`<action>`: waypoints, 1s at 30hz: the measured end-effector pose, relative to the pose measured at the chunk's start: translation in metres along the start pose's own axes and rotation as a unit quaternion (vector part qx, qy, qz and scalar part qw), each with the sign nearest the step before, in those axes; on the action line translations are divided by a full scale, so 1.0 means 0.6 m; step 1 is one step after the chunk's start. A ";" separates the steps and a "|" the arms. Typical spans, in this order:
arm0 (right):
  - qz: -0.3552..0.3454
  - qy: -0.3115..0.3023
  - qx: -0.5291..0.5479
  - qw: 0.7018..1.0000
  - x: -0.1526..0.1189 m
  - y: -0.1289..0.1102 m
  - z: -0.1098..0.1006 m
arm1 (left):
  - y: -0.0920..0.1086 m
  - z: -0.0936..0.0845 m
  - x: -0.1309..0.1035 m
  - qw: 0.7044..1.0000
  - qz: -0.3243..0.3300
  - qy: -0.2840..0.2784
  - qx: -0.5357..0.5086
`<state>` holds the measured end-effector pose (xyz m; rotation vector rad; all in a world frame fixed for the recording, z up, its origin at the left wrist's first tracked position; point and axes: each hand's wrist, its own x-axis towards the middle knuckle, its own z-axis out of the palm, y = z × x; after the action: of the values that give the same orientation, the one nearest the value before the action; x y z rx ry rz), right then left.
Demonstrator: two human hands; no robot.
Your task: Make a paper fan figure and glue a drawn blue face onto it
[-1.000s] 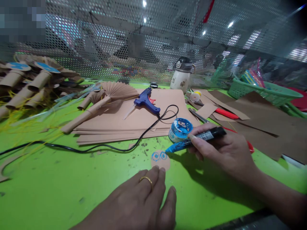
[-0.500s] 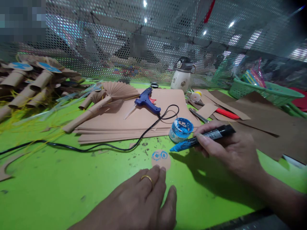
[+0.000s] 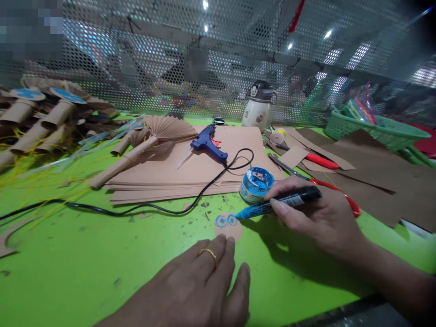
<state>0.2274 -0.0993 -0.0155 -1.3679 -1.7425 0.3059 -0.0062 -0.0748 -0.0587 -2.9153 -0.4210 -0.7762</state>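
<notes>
A small round brown paper disc point(image 3: 227, 230) lies on the green table, with two blue ringed circles painted side by side on its upper half. My left hand point(image 3: 200, 277), a gold ring on one finger, lies flat with its fingertips pressing the disc's lower edge. In my right hand point(image 3: 316, 218) is a black marker point(image 3: 289, 200), its front end coated in blue paint. The marker's tip is at the right-hand blue circle, by the disc's upper right edge. Just behind the marker stands an uncovered jar of blue paint point(image 3: 256, 185), its rim smeared.
Brown paper sheets point(image 3: 163, 165) are stacked behind, bearing a blue glue gun point(image 3: 208, 144) whose black cord point(image 3: 129, 212) crosses the table. Pleated paper fans point(image 3: 170, 129) and rolled tubes pile left. Red-handled scissors point(image 3: 352, 206), a bottle point(image 3: 257, 109) and a green basket point(image 3: 374, 131) stand or lie right.
My right hand has moved left with the marker, bringing its tip from beside the disc to the right-hand circle. More of the red-handled scissors shows now. My left hand stays put.
</notes>
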 end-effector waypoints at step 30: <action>-0.021 0.006 -0.002 1.000 0.001 -0.011 -0.007 | 0.000 0.000 0.002 1.000 0.014 -0.010 0.012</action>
<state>0.2264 -0.1023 -0.0083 -1.3330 -1.7610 0.2710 -0.0052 -0.0744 -0.0578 -2.9026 -0.3889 -0.7352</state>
